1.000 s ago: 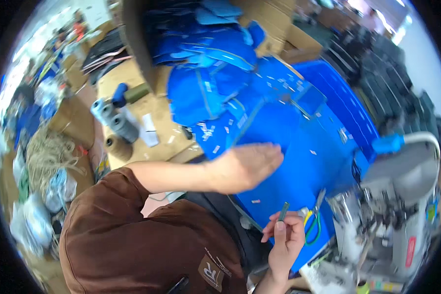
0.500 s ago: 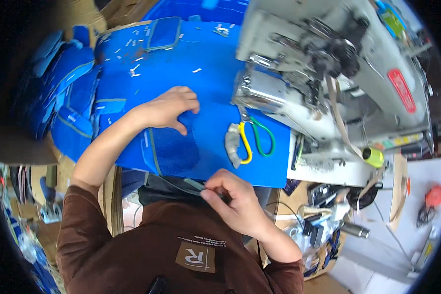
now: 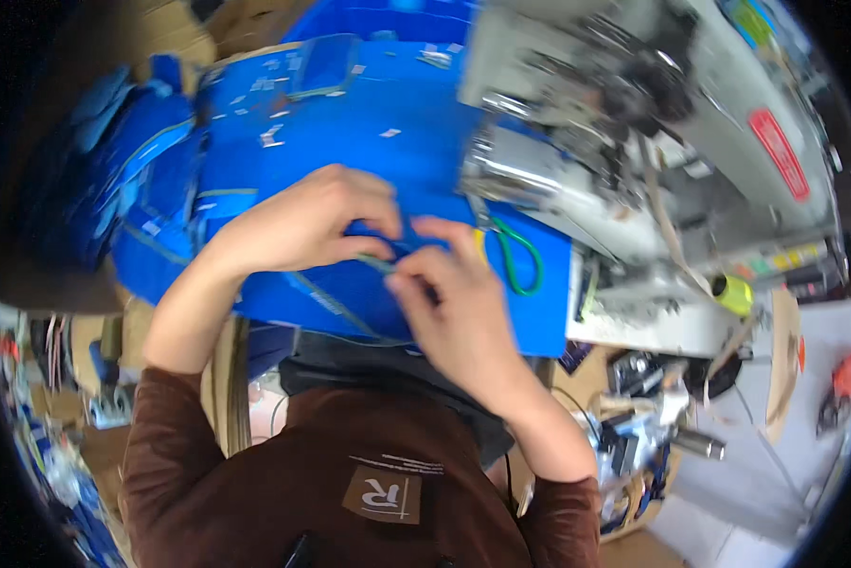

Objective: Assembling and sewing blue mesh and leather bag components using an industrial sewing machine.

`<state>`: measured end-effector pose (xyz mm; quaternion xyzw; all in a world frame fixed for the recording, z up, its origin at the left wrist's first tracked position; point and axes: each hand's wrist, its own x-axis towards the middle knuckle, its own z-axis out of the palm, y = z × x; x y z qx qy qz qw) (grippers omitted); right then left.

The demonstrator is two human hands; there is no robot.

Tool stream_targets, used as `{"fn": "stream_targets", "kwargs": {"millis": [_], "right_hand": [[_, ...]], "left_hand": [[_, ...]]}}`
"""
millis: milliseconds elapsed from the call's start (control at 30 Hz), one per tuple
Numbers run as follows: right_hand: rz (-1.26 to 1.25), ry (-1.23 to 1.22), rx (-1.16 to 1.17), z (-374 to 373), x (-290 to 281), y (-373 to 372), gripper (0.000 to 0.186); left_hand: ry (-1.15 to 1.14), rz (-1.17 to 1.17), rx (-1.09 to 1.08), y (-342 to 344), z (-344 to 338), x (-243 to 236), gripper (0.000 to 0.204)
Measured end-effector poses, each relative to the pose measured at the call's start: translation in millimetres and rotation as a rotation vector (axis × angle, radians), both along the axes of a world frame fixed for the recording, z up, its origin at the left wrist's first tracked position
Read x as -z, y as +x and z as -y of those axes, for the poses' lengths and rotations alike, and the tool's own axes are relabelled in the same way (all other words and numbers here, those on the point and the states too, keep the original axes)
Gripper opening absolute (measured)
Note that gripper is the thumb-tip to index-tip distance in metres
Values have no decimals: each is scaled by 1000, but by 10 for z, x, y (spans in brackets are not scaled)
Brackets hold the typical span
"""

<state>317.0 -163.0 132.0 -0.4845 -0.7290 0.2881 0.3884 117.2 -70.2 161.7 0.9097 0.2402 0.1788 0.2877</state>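
Observation:
My left hand (image 3: pixel 321 222) is bent over a blue fabric piece (image 3: pixel 331 308) with a pale seam strip, its thumb and fingertips closed on a blurred narrow item. Close against it, my right hand (image 3: pixel 454 322) has curled fingers, and what lies in them is blurred and mostly hidden. Both hands meet above the blue table surface (image 3: pixel 407 104). Just right of them lie scissors (image 3: pixel 530 275) with green and yellow handles, partly covered by my right hand.
A grey industrial sewing machine (image 3: pixel 728 142) fills the upper right. Piled blue fabric pieces (image 3: pixel 141 170) are at the left. A blue bin (image 3: pixel 388 17) sits at the back, with cardboard (image 3: pixel 255 24) beside it. Tools and clutter (image 3: pixel 634 426) lie at lower right.
The view has swung toward the machine. My left hand has moved from over the fabric toward my right hand, which has risen from the table's front edge to meet it.

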Motion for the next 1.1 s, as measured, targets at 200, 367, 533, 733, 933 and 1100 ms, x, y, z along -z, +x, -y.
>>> {"fn": "stream_targets", "kwargs": {"millis": [200,367,533,733,933,1100], "right_hand": [[-126,-52,62,76,-208,90,11],[-238,-174,50,153,-345,184,11],[-271,-133,55,154,-380,200,11],[-202,-135,60,166,-441,228,13],[-200,-128,50,161,-511,217,14],[-135,-55,30,240,-552,182,11]], "left_hand": [[12,211,36,-87,46,-194,12],[-66,208,48,-68,140,-338,12],[-61,209,35,-82,185,-444,14],[97,177,63,-106,180,-492,21],[-20,156,106,-93,210,-573,22],[171,216,128,-49,293,-556,17]]}}
